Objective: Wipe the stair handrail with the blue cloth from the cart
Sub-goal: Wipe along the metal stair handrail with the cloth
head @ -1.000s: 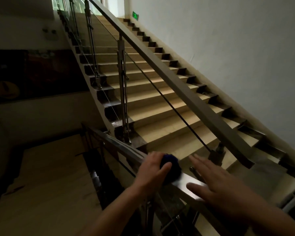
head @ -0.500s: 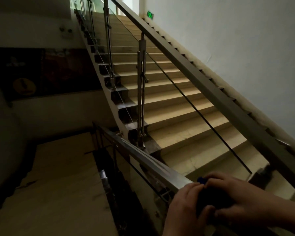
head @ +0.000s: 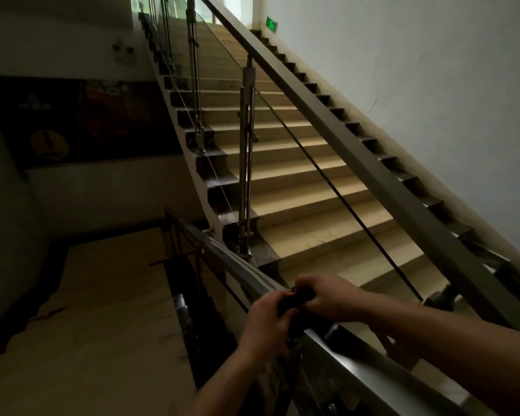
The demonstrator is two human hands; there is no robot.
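The blue cloth [head: 298,298] looks almost black in the dim light and is bunched up on the lower metal handrail [head: 231,259]. My left hand [head: 267,318] and my right hand [head: 321,294] both close around it, one on each side, right on top of the rail. Most of the cloth is hidden under my fingers. A second, long handrail [head: 357,151] climbs diagonally with the upper flight, to the right of my hands.
Beige stairs [head: 300,181] rise ahead behind glass panels and steel posts [head: 246,163]. A white wall [head: 433,85] runs along the right with a green exit sign [head: 270,24]. The lower landing floor [head: 96,295] lies to the left, past a dark gap.
My right hand came off the rail and joined the left hand on the cloth. Both hands now grip it together, and the view has tilted up the stairs.
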